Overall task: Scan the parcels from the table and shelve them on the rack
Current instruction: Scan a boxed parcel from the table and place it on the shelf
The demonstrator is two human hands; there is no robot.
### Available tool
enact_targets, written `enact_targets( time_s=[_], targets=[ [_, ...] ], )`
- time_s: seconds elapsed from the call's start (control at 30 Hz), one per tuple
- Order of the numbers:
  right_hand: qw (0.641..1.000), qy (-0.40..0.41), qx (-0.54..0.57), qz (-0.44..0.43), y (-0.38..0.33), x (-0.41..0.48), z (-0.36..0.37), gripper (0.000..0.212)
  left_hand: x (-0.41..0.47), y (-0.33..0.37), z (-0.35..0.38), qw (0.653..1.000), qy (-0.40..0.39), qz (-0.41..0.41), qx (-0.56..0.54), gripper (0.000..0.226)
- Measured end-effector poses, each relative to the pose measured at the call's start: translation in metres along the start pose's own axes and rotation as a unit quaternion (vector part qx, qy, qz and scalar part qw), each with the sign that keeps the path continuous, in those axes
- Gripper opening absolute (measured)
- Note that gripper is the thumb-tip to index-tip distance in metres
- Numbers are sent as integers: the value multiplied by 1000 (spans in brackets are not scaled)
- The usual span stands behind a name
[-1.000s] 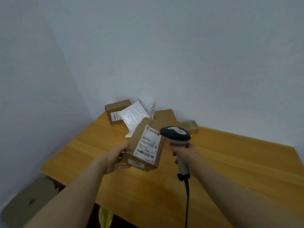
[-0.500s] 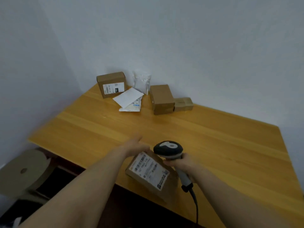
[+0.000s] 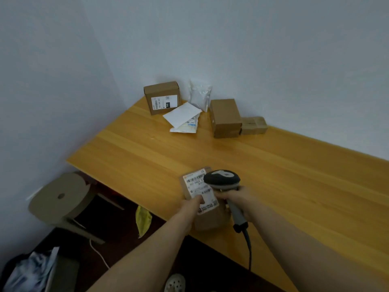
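A small brown cardboard parcel [image 3: 207, 218] with a white barcode label lies near the front edge of the wooden table [image 3: 294, 175]. My left hand [image 3: 192, 205] holds its left side, thumb pressed on the label. My right hand [image 3: 235, 199] grips the grey handle of a black corded barcode scanner [image 3: 222, 179], whose head hangs just over the label's top right corner. At the table's far corner lie more parcels: a labelled box [image 3: 162, 98], a white mailer [image 3: 182, 113] on a padded one, a clear bag [image 3: 200, 94], a plain box [image 3: 225, 118] and a small box [image 3: 253, 125].
White walls close the table's far side and left. A round cardboard-coloured stool [image 3: 60, 199] stands left of the table on a dark floor. A yellow scrap [image 3: 143, 220], a white cable and a crumpled bag [image 3: 31, 272] lie below. No rack is in view.
The parcel went from raised in front of me down onto the table's front edge and turned label-up. My left thumb now presses the label, and the scanner head sits over it.
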State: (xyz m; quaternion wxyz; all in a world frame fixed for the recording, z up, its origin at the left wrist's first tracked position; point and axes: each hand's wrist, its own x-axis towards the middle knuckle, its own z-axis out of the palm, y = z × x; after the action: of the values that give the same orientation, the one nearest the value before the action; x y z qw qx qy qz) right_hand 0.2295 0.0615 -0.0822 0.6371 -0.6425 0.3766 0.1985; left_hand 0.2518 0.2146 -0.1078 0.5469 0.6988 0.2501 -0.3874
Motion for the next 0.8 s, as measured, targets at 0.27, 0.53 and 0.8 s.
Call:
enact_targets(
  time_s=[0.27, 0.53, 0.8],
  targets=[
    [985, 40, 106, -133, -28, -17, -15, 26, -5, 51, -14, 984, -69, 120, -110, 55],
    [966, 39, 26, -256, -69, -46, -26, 24, -10, 101, -48, 969, 7, 242, 48, 92],
    [966, -24, -3, -259, -84, -73, -23, 19, -9, 125, -65, 956, 60, 277, 77, 92]
  ],
)
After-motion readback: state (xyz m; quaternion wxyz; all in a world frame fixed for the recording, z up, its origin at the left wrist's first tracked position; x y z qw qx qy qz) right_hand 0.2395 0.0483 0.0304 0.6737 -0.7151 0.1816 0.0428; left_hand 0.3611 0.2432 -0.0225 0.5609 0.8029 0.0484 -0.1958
